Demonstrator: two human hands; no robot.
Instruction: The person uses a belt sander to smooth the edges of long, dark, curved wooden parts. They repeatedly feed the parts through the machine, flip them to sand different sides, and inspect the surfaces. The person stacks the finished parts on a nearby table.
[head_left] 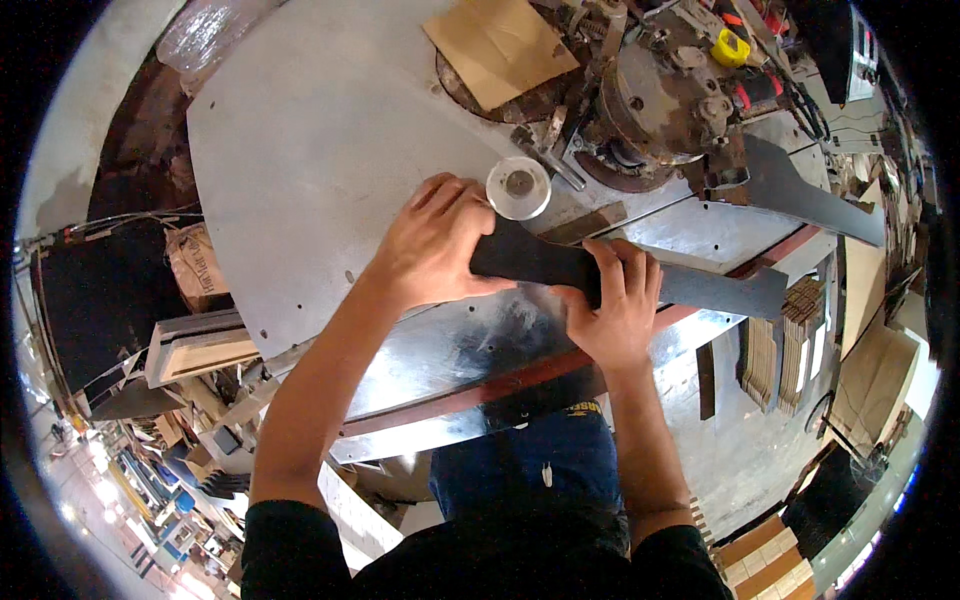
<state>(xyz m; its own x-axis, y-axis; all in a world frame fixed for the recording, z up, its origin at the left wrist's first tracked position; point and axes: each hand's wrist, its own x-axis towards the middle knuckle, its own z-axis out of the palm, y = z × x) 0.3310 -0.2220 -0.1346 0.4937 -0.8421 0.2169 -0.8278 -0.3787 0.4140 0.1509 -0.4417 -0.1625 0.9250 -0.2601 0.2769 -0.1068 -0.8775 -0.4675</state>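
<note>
Steadying dark curved piece (537, 260) by white-rimmed disc (519, 188)

Head view: gripping it with left hand (438, 245) and right hand (620, 305), on disc's near side (touching? can't tell). Probably edge-shaping; likely calling for steady guiding past disc next.

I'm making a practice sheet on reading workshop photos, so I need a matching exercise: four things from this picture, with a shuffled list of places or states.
Things
1. black shaped piece
2. round white-rimmed item
3. cardboard sheet
4. yellow object

Places and states
A. near the picture's top, left of the rusty machine
B. among clutter at the upper right
C. gripped by the left hand and right hand
D. just above item 1's left end

Pairs: 1-C, 2-D, 3-A, 4-B
</note>
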